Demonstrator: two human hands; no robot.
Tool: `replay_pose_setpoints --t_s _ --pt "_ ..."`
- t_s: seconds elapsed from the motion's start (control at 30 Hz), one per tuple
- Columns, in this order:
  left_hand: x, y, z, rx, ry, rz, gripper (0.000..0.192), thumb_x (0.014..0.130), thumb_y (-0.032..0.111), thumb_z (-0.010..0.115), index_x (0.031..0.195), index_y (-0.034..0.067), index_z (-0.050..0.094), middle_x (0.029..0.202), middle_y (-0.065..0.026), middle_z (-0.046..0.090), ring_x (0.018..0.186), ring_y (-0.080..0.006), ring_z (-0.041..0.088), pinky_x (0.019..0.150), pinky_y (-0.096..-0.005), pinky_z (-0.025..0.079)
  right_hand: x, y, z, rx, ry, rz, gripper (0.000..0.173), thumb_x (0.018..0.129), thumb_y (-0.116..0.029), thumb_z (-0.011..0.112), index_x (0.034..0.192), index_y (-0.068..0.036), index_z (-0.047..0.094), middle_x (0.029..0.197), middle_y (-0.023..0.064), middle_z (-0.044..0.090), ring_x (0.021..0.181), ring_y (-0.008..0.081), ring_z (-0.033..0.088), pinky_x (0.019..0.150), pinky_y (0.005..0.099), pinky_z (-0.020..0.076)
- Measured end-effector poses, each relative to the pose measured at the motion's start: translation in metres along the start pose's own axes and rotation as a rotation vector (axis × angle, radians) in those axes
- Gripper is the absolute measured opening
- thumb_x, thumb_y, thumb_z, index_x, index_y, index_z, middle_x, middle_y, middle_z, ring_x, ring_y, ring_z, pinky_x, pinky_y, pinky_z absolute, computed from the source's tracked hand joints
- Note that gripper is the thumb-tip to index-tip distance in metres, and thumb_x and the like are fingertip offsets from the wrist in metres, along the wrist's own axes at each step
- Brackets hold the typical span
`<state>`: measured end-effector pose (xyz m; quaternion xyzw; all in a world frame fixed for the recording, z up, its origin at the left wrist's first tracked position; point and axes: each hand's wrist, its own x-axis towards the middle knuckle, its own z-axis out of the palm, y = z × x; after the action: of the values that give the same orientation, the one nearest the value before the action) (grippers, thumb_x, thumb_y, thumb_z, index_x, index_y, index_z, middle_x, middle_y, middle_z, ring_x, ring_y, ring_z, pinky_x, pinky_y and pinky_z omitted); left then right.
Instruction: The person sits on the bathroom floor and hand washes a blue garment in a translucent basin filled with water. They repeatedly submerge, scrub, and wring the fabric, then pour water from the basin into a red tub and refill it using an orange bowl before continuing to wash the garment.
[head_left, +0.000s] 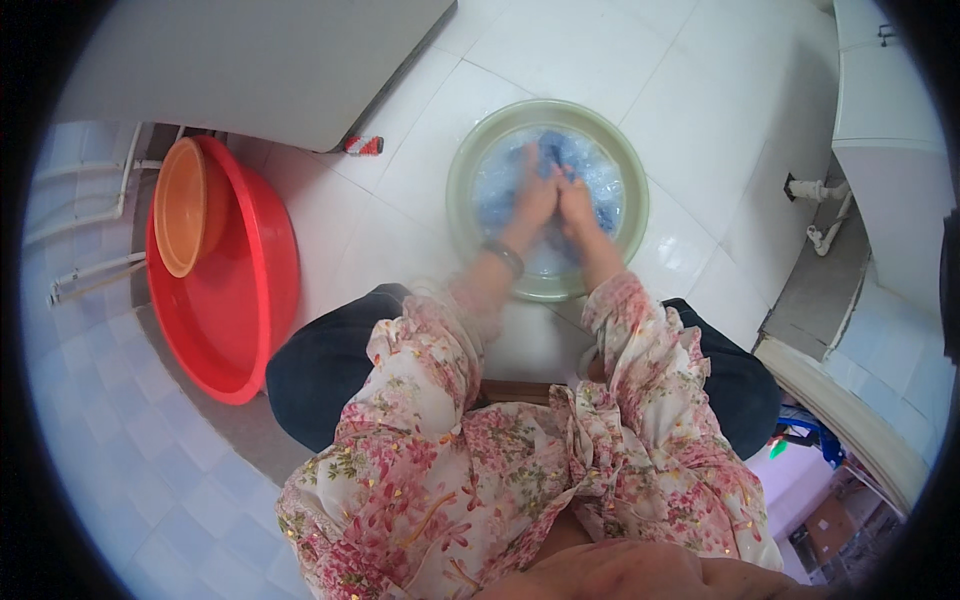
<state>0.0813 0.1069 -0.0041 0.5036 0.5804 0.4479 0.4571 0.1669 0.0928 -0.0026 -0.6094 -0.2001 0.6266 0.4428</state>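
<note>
A pale green plastic basin (460, 187) stands on the floor before me, with sudsy water (517, 146) and blue cloth (552, 142) in it. Both hands are close together over its middle, somewhat blurred. My left hand (536, 199), with a dark bangle (505, 257) at the wrist, is closed on a bunch of the wet cloth. Right beside it, my right hand (576, 201) grips the same bunch with bent fingers. More of the cloth lies in the water around and below the hands; the fingertips are partly hidden.
A large red basin (279, 262) leans on its side against the tiled wall at left, a smaller orange basin (180, 210) inside it. A grey panel (262, 67) juts in at upper left, a red-and-white can (364, 145) by its corner. White pipes (817, 190) stick out at right.
</note>
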Motion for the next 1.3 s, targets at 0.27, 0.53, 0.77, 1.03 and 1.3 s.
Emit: replay_pose_setpoints --t_s 0.27,0.53,0.77,1.03,1.3 --pt "-0.038 0.026 0.024 0.014 -0.182 -0.106 0.058 0.094 0.031 0.042 0.141 0.004 0.02 0.138 -0.0222 0.035 0.125 -0.0355 0.038 0.099 -0.0422 0.037 0.024 -0.003 -0.024 0.373 -0.029 0.109 0.047 0.092 -0.041 0.048 0.12 -0.004 0.051 0.111 0.0082 0.057 0.1 0.0198 0.052 0.087 0.0314 0.041" --pt "0.009 -0.031 0.001 0.1 -0.288 -0.482 0.06 0.091 0.042 0.041 0.137 0.006 0.028 0.139 -0.0224 0.032 0.13 -0.0361 0.029 0.103 -0.0459 0.029 -0.033 0.022 0.022 0.087 -0.208 0.23 0.042 0.096 -0.036 0.041 0.12 -0.003 0.051 0.113 0.0092 0.056 0.101 0.0194 0.051 0.091 0.0347 0.0388" --pt "-0.009 -0.015 0.012 0.024 -0.233 -0.297 0.058 0.089 0.045 0.041 0.137 0.013 0.03 0.138 -0.0214 0.034 0.13 -0.0349 0.029 0.103 -0.0499 0.027 -0.028 -0.004 0.009 0.34 -0.173 0.274 0.049 0.095 -0.039 0.042 0.128 -0.003 0.045 0.128 0.0102 0.047 0.116 0.0202 0.042 0.099 0.036 0.0324" --pt "0.014 -0.089 0.016 0.155 -0.201 -0.273 0.06 0.09 0.044 0.038 0.136 0.007 0.028 0.136 -0.0238 0.034 0.13 -0.0348 0.028 0.103 -0.0519 0.026 -0.014 0.009 0.014 0.062 0.048 -0.317 0.051 0.095 -0.038 0.042 0.131 -0.002 0.042 0.129 0.0091 0.048 0.115 0.0218 0.045 0.098 0.0361 0.0346" --pt "0.036 -0.042 -0.016 -0.286 -0.121 -0.658 0.065 0.09 0.049 0.036 0.133 0.001 0.031 0.136 -0.0248 0.033 0.129 -0.0368 0.028 0.104 -0.049 0.028 -0.054 -0.006 0.025 0.038 -0.163 0.182 0.049 0.092 -0.042 0.047 0.121 -0.002 0.05 0.119 0.0099 0.055 0.108 0.0225 0.051 0.094 0.037 0.038"
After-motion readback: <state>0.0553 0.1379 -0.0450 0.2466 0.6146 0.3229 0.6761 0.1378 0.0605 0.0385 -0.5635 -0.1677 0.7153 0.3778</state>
